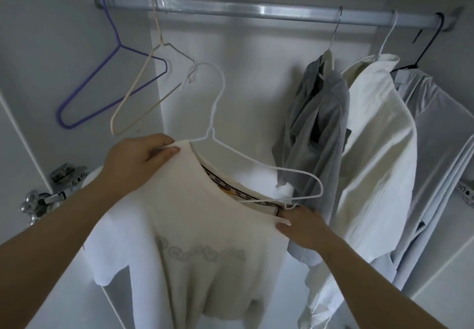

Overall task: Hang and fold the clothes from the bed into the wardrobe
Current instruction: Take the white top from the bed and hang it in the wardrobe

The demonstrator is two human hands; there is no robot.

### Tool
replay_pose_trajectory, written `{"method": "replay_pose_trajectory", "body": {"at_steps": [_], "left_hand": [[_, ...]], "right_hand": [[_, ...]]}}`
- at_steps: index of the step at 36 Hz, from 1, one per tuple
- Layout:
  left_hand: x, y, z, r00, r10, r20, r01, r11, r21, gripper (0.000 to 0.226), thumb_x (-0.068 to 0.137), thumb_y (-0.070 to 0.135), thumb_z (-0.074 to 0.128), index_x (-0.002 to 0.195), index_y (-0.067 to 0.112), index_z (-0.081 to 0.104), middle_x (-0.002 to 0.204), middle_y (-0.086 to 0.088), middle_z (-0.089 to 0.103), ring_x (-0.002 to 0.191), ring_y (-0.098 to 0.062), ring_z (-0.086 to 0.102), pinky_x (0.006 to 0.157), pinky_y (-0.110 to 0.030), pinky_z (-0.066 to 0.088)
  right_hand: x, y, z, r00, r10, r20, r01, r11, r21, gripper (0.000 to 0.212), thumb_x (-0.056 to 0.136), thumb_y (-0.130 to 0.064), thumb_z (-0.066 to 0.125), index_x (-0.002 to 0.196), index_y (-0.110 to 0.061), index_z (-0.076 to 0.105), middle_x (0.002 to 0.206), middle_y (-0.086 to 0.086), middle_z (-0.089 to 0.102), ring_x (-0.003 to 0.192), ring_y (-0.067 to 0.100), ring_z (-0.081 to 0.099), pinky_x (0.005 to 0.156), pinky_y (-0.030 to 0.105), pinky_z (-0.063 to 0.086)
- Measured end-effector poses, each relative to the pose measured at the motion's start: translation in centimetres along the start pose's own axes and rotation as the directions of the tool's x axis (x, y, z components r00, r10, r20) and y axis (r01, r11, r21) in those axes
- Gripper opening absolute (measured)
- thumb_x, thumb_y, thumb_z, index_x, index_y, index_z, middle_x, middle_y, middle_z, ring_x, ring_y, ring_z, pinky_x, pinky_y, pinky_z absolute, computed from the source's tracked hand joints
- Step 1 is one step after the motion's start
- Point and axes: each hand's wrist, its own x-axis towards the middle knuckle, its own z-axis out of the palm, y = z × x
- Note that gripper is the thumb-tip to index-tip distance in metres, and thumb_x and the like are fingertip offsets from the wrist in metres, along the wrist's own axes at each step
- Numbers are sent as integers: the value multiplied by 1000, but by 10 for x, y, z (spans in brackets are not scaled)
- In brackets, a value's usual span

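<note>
The cream cotton T-shirt (pixel 205 239) is pinched by the left hand (pixel 138 160), nine o'clock, and right hand (pixel 301 228), four o'clock. Its neck is thereby stretched for the white wire hanger (pixel 211 132).

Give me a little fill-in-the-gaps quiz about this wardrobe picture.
1. The left hand pinches a T-shirt on a hanger coloured ____.
2. The leftmost hanger on the rail is ____.
3. The shirt nearest the right hand is ____.
Missing words: white; purple; grey.

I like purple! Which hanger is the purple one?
The purple hanger, hooked furthest left on the rail; the cream hanger beside it is bare too.
</note>
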Motion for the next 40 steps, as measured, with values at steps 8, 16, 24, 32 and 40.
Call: {"method": "replay_pose_trajectory", "body": {"at_steps": [8,16,24,32,40], "left_hand": [[-20,-39,-3,991,94,95,-103,989,102,37,78,60,27,96,34,46,62,0,63,57,-21,59,57,-28,45],[-30,-50,11,944,306,121,-323,931,167,45,94,60,19,84,25,44,48,3,55,37,-17,51,39,-19,36],[-27,-21,40,963,258,84,-267,954,138,27,85,45,39,78,27,58,50,3,59,39,-17,56,39,-17,34],[-25,4,37,988,98,122,-87,992,-91,46,71,66,28,91,39,59,72,27,60,68,-7,57,59,-15,39],[-17,17,35,986,89,141,-59,977,-205,44,66,69,33,79,41,65,65,19,63,77,8,57,61,-13,41]], "right_hand": [[0,11,-11,1000,-14,-19,13,999,-41,19,96,-33,38,81,-31,50,93,-8,57,96,12,53,87,21,34],[-3,9,-23,999,12,-38,-6,990,142,20,91,-19,48,100,-7,62,92,3,65,90,18,61,80,25,49],[-4,-20,-30,904,-210,-373,298,934,196,19,79,-18,58,76,-2,69,70,3,64,72,13,57,63,15,42],[-6,-27,-39,792,-68,-607,351,864,361,28,70,-26,79,91,-10,69,127,0,46,111,7,44,97,17,36],[-6,-33,-52,970,113,-217,-23,925,379,35,90,-52,48,68,-26,46,61,-8,48,61,10,48,59,23,38]]}}
